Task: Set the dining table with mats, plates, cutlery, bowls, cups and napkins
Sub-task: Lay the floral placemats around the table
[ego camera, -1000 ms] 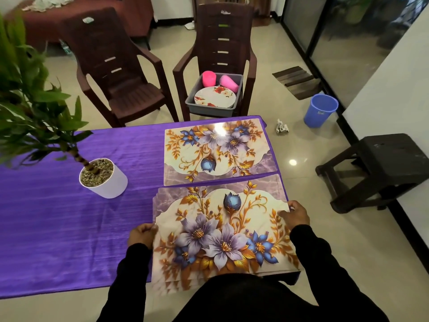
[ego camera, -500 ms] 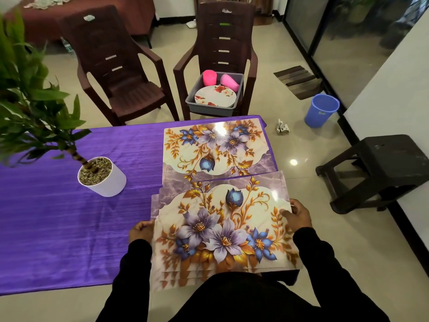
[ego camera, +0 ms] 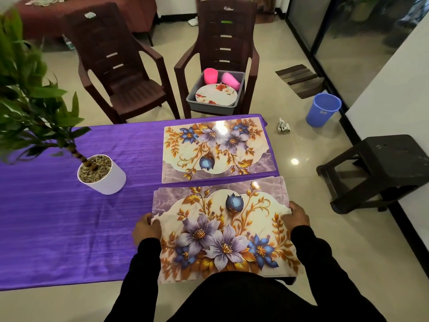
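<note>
One floral mat (ego camera: 219, 149) had already been laid flat on the purple tabletop (ego camera: 58, 217), at its far right end. A small stack of matching mats (ego camera: 226, 231) was held at the near right end, its far edge close to the laid mat and its near edge overhanging the tabletop towards the person; several layered edges could be seen at its near left corner, so more than one mat was judged to remain in it. The stack was gripped at its left edge by the left hand (ego camera: 146, 230) and at its right edge by the right hand (ego camera: 297, 217), the fingers of each being curled round the edge. Whether the stack was resting on the tabletop or lifted slightly off it could not be told. The rest of the setting had not been brought over: a floral plate (ego camera: 216, 95) and two pink cups (ego camera: 221, 77) were seen in a grey tub (ego camera: 209, 108) on the right-hand chair (ego camera: 228, 38) beyond the tabletop. No cutlery, bowls or napkins could be made out. A potted plant (ego camera: 101, 174) stood on the tabletop left of the mats. The task was judged to be at an early stage, with the remaining mats still to be placed and everything else yet to come.
</note>
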